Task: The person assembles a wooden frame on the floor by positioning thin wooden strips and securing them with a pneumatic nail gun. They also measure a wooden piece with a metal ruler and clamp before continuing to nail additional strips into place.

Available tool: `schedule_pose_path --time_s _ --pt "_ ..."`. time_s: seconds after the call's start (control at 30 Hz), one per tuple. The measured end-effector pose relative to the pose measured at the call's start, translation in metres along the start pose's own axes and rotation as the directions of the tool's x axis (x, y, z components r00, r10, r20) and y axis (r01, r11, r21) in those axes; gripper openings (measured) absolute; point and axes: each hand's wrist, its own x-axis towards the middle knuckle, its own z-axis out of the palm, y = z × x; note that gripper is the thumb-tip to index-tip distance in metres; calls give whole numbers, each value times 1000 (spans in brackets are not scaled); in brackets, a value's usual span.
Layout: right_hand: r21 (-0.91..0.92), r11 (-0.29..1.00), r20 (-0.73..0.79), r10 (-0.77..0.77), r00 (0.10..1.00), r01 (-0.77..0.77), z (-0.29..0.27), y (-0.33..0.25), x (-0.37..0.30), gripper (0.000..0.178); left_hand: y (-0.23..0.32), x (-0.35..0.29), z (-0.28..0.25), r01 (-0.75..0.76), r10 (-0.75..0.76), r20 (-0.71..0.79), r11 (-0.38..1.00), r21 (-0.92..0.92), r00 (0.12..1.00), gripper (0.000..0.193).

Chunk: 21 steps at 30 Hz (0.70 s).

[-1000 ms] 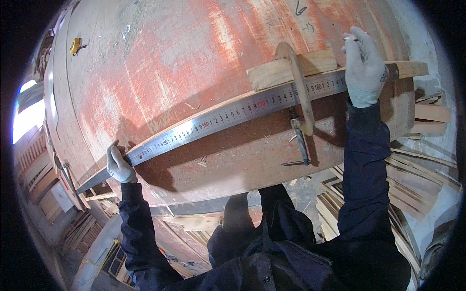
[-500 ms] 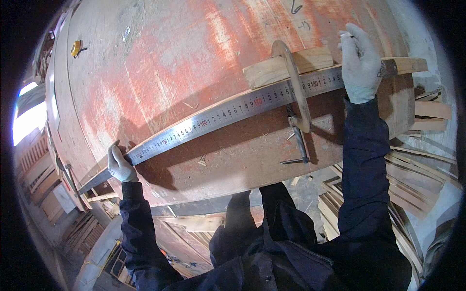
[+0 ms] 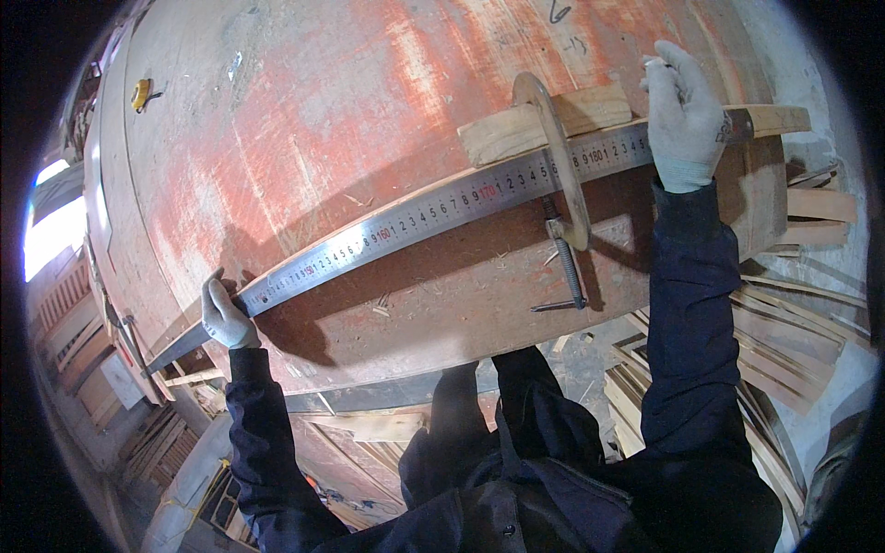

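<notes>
A long steel ruler (image 3: 429,214) lies bowed along a thin wood strip (image 3: 782,121) on the worn red-and-grey board. My left hand (image 3: 227,313), in a white glove, is closed round the ruler towards its left end. Near the other end my gloved right hand (image 3: 687,120) lies across the ruler. Its fingers are curled together above the upper edge; a small pale bit shows at the fingertips, too small to name. A G-clamp (image 3: 556,152) stands over the ruler left of my right hand, its screw pointing towards me. Under the clamp's frame sits a wood block (image 3: 599,112).
The large board (image 3: 304,138) fills the bench, with wood shavings scattered on it. A yellow tape measure (image 3: 141,95) lies at its far left. Wood strips (image 3: 784,341) are piled on the floor at right, and more stacked wood (image 3: 161,442) stands at lower left.
The view has shifted very slightly. Both hands, the ruler and the clamp keep the same places relative to one another.
</notes>
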Motion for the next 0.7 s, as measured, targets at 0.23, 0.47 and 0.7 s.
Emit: schedule_pose_path --time_s 0.23,0.47,0.7 --pt "9 1000 -3 3 1000 -3 0 -3 -1 32 -1 0 1 30 -30 -10 999 -12 999 42" --pt "159 987 -3 11 1000 -10 2 6 -4 30 -3 1 1 -33 33 -15 999 24 999 42" --pt "229 973 7 37 999 -38 6 13 -1 30 -4 0 2 24 -26 -28 999 -46 999 41"
